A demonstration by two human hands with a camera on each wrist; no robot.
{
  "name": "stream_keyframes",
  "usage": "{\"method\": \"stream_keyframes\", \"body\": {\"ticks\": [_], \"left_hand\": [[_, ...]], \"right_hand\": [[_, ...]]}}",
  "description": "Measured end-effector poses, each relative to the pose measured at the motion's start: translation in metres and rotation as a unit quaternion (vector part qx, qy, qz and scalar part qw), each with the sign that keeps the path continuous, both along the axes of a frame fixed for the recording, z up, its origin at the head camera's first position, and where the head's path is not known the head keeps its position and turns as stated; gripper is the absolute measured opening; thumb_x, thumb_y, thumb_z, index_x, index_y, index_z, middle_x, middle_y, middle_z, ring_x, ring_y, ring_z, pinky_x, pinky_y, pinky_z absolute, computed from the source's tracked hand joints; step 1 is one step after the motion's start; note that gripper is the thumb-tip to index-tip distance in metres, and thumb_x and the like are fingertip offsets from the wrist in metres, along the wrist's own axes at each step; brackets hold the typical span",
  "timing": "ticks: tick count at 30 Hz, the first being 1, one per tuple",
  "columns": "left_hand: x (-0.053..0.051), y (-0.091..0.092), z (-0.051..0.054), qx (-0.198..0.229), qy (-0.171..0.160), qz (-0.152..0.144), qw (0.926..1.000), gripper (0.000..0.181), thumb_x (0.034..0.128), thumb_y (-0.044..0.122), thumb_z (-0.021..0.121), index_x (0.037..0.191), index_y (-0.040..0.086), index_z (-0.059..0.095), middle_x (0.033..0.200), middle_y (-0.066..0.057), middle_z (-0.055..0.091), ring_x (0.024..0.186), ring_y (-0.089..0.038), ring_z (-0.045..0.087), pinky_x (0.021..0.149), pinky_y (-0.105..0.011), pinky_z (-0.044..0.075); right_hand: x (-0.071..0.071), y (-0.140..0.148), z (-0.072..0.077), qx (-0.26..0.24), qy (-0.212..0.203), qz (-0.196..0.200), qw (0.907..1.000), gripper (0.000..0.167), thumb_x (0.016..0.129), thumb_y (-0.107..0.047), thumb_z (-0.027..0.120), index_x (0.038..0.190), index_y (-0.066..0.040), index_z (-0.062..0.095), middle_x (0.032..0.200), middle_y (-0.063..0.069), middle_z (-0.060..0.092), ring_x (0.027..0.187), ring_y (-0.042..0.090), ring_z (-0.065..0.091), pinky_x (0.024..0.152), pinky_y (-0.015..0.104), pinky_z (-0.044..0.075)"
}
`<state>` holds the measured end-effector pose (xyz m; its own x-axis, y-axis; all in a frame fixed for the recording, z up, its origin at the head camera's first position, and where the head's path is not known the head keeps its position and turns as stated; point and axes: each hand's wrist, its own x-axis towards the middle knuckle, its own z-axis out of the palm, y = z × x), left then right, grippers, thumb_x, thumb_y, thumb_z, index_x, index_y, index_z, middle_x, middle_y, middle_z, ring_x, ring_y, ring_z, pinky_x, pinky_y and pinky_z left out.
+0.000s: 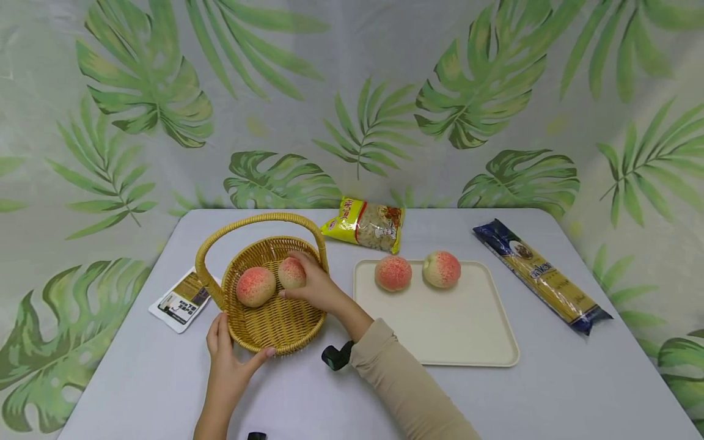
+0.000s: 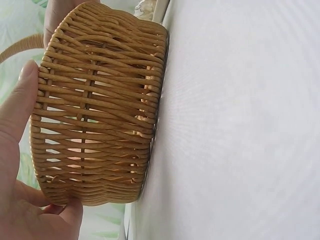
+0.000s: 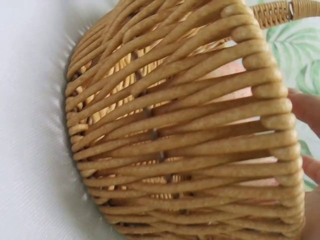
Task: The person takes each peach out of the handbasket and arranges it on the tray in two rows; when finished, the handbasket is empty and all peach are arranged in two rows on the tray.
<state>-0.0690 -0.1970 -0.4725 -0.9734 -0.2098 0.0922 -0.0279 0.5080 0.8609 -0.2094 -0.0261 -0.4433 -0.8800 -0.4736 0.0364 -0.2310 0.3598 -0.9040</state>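
Note:
A round wicker basket (image 1: 277, 318) with an arched handle stands at the left of the table. My left hand (image 1: 233, 363) holds its near-left side, thumb at the rim; in the left wrist view the fingers lie against the woven wall (image 2: 100, 110). Inside the basket, my right hand (image 1: 316, 286) grips a peach (image 1: 291, 273) between thumb and fingers. Beside it in the basket lies another peach (image 1: 256, 286). Through the weave (image 3: 200, 135) in the right wrist view, only pinkish patches show, and most of the right hand is hidden.
Right of the basket is a cream tray (image 1: 462, 342) bearing two peaches (image 1: 393, 273) (image 1: 442, 269) along its far side. A yellow snack bag (image 1: 365, 224) lies at the back, a spaghetti pack (image 1: 541, 275) at the right, and a white-and-brown pouch (image 1: 183, 300) left of the basket.

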Motion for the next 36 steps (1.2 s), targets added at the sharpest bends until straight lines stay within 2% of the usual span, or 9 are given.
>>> {"method": "stream_keyframes", "body": {"ticks": [4,14,19,28,36], "left_hand": [[0.0,0.0,0.0,0.001,-0.001,0.0,1.0,0.115,0.0651,0.023,0.081,0.143,0.0,0.0,0.142,-0.02,-0.003,0.13,-0.038,0.009,0.101,-0.052,0.019],[0.0,0.001,0.001,0.003,-0.002,0.002,1.0,0.114,0.0654,0.022,0.081,0.143,0.001,0.0,0.143,-0.019,-0.002,0.13,-0.036,0.009,0.101,-0.052,0.02],[0.001,0.001,0.002,0.001,-0.005,0.005,1.0,0.114,0.066,0.022,0.081,0.143,0.002,-0.001,0.143,-0.019,-0.002,0.13,-0.036,0.007,0.101,-0.053,0.018],[0.001,0.001,0.001,0.012,-0.008,0.006,0.9999,0.114,0.0655,0.022,0.081,0.143,0.002,0.0,0.143,-0.018,-0.002,0.13,-0.035,0.012,0.102,-0.046,0.021],[0.0,0.0,0.0,0.014,-0.009,-0.001,0.9999,0.114,0.0669,0.021,0.08,0.143,0.002,-0.003,0.143,-0.018,-0.004,0.13,-0.035,0.01,0.102,-0.046,0.02]], "right_hand": [[-0.001,-0.002,0.0,0.0,-0.02,-0.009,0.9998,0.079,0.075,-0.019,0.074,0.14,-0.019,0.029,0.141,0.002,0.027,0.122,0.019,0.035,0.097,0.036,0.034],[-0.001,-0.008,0.001,0.018,-0.033,-0.022,0.999,0.076,0.074,-0.017,0.074,0.138,-0.011,0.034,0.138,0.007,0.029,0.119,0.021,0.037,0.098,0.037,0.031],[0.0,-0.01,0.002,0.031,-0.043,-0.028,0.9982,0.069,0.074,-0.014,0.073,0.134,-0.012,0.04,0.134,0.01,0.029,0.115,0.022,0.039,0.096,0.036,0.034],[0.001,-0.014,0.0,0.076,-0.02,-0.011,0.9968,0.064,0.076,-0.007,0.071,0.133,-0.013,0.043,0.132,0.01,0.038,0.116,0.021,0.04,0.095,0.036,0.035],[0.007,-0.015,0.0,0.079,0.007,-0.033,0.9963,0.06,0.074,-0.008,0.072,0.128,-0.014,0.047,0.127,0.011,0.04,0.113,0.021,0.041,0.093,0.035,0.037]]}}
